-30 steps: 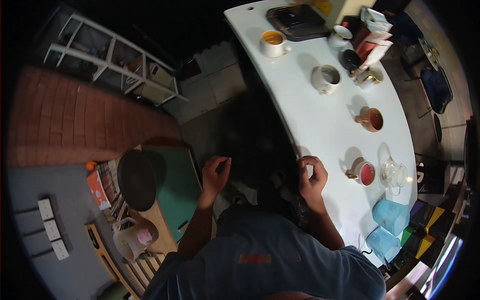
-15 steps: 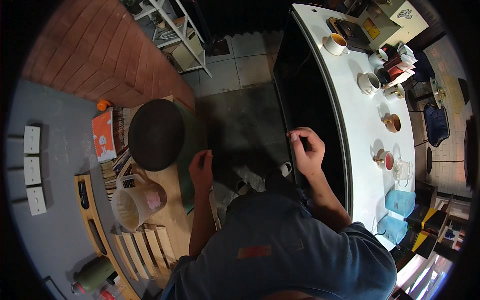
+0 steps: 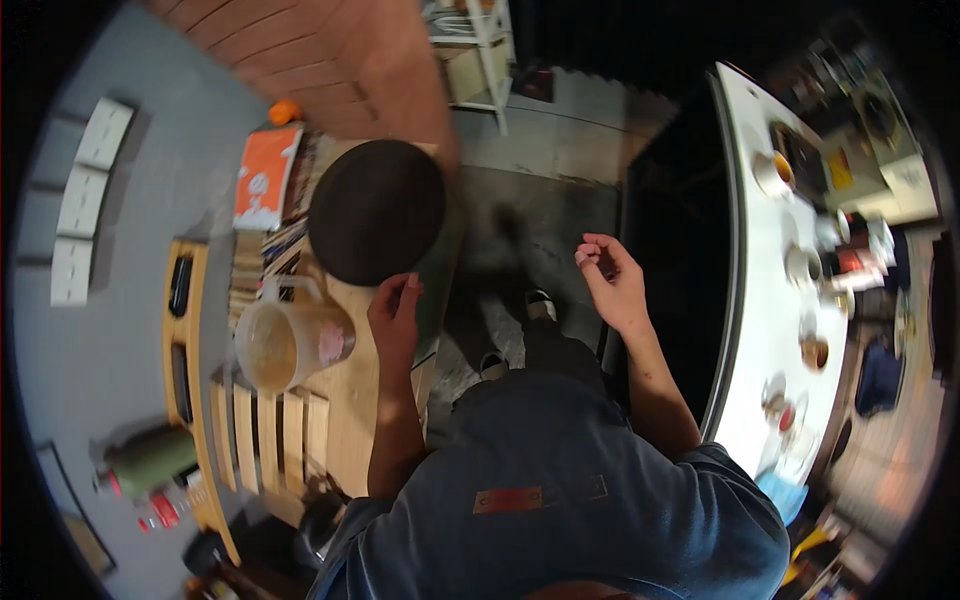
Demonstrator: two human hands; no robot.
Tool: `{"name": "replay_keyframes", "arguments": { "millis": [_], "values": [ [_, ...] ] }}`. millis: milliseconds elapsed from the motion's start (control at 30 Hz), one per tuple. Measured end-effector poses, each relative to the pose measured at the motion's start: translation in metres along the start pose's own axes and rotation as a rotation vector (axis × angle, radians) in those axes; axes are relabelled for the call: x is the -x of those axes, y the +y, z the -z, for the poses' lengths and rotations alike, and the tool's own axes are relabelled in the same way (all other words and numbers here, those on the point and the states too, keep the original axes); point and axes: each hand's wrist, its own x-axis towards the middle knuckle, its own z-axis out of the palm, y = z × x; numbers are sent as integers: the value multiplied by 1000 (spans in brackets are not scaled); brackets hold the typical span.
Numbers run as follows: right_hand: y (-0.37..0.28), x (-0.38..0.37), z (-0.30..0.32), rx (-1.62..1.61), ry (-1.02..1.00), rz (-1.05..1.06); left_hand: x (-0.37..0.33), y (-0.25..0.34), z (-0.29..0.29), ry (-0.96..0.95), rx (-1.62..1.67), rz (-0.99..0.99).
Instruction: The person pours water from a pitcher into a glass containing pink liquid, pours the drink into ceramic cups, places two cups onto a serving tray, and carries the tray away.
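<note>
My left hand [image 3: 394, 308] is raised beside the wooden surface on the left, its fingers curled toward the thumb with nothing seen in them. It is nearest to a round dark disc [image 3: 377, 212] like a stool seat or tray. A translucent plastic pitcher [image 3: 272, 347] with a pink patch on its side stands left of that hand. Over the floor, in front of the dark side of the white counter [image 3: 745, 330], hovers my right hand [image 3: 615, 284]. Its fingers are bent in close to the thumb, with no thing visible in them. Neither hand touches anything.
Several cups, among them a white cup [image 3: 773, 174], stand along the counter, blurred. An orange-covered notebook [image 3: 266, 178] lies at the left, near a wooden slatted rack [image 3: 268, 435]. A brick pillar [image 3: 330, 60] and a white shelf [image 3: 490, 60] rise ahead.
My view has swung to the right: most of the surroundings shift and tilt in the picture. My feet have changed places in a step. Both hands remain raised, with nothing picked up.
</note>
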Motion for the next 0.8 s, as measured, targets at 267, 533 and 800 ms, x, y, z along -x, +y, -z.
{"name": "replay_keyframes", "arguments": {
  "millis": [267,533,800],
  "values": [
    [49,-124,-109,161,-514,-47,32,20,26,387,59,4],
    [85,-190,-232,187,-639,-293,101,28,13,792,74,60],
    [132,-187,-283,-159,-690,-546,152,24,1,1074,115,188]
  ]
}}
